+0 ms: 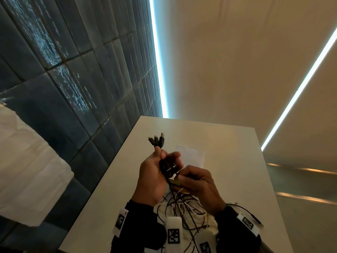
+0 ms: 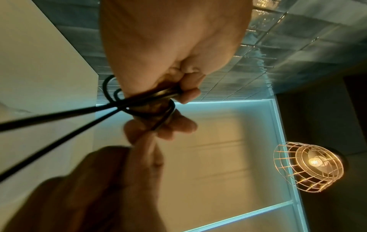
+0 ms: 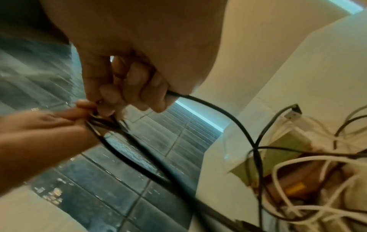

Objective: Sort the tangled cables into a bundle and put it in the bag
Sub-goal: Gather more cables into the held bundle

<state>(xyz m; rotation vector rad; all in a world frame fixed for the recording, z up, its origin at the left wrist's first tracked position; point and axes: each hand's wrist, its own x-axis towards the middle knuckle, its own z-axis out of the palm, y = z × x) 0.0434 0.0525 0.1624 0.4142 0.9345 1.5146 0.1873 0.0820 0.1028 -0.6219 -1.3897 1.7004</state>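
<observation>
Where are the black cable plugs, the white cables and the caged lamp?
black cable plugs (image 1: 157,140), head view, the plug bodies.
white cables (image 3: 309,158), right wrist view, a loop.
caged lamp (image 2: 309,166), left wrist view, its wire cage.

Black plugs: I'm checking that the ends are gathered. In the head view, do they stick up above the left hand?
Yes, three black plugs stand together just above the left hand, which grips their cables.
</observation>
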